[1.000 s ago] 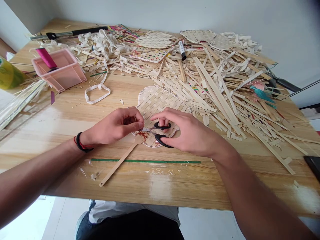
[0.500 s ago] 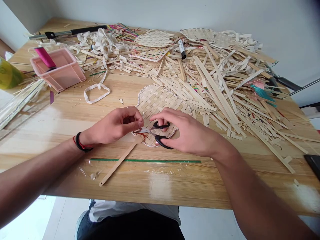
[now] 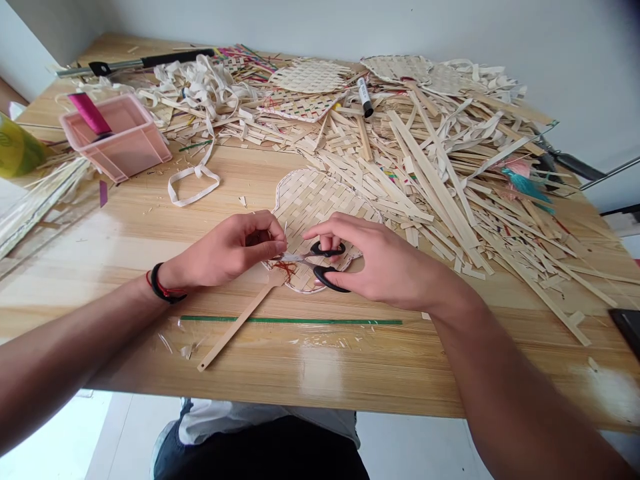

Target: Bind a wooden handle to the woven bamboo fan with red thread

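A woven bamboo fan blank [image 3: 315, 207] with a rounded outline and a pale stitched edge lies flat on the wooden table [image 3: 320, 360]. Its flat bamboo handle [image 3: 235, 327] runs toward me and to the left. My left hand [image 3: 230, 250] pinches the fan's lower left edge, close to a tuft of red thread [image 3: 286, 269]. My right hand [image 3: 380, 260] is shut on black-handled scissors [image 3: 317, 259], whose steel blades point left at that thread. The hands hide part of the fan's lower edge.
A pink plastic box [image 3: 116, 139] holding a magenta spool stands at back left. Heaped bamboo strips [image 3: 440, 167] cover the far right. A black marker [image 3: 365, 98] lies on them. A thin green strip [image 3: 290, 321] lies near the table's front edge.
The scissors and my right hand have shifted slightly right, with the blades staying near the red thread. My left hand stays at the fan's edge.
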